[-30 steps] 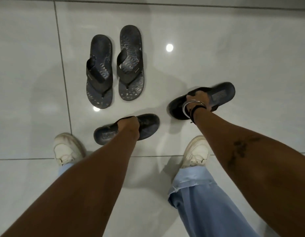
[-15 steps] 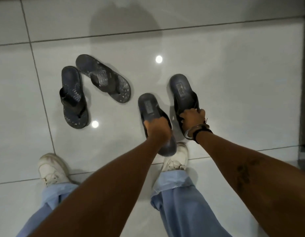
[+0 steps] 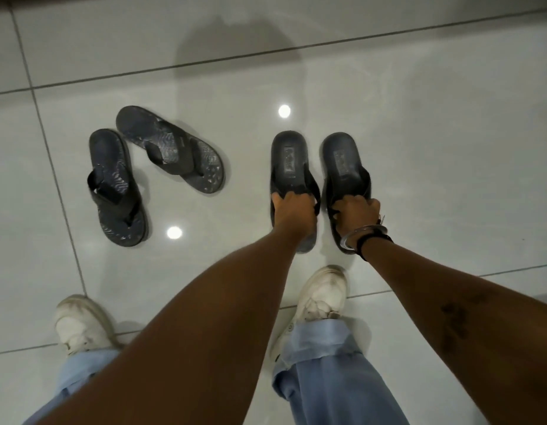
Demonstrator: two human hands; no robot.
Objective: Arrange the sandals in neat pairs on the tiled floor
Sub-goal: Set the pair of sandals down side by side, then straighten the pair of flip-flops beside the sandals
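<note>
Two plain black sandals lie side by side on the glossy white tiled floor (image 3: 419,118), heels pointing away from me. My left hand (image 3: 292,207) grips the strap of the left black sandal (image 3: 289,161). My right hand (image 3: 356,208), with bracelets on the wrist, grips the strap of the right black sandal (image 3: 342,161). To the left lie two patterned grey flip-flops: one (image 3: 116,188) runs roughly straight, the other (image 3: 171,150) is angled across, its heel near the first one's heel, so they form a V.
My two white sneakers (image 3: 323,297) (image 3: 79,323) and light blue trouser legs stand at the bottom, the right sneaker just below the black sandals. Tile grout lines cross the floor. Ceiling light reflections (image 3: 284,111) dot the tiles.
Both black sandals were turned from lying crosswise to pointing away, then brought parallel and close together. The view shifted. The patterned pair went from parallel to a splayed V.
</note>
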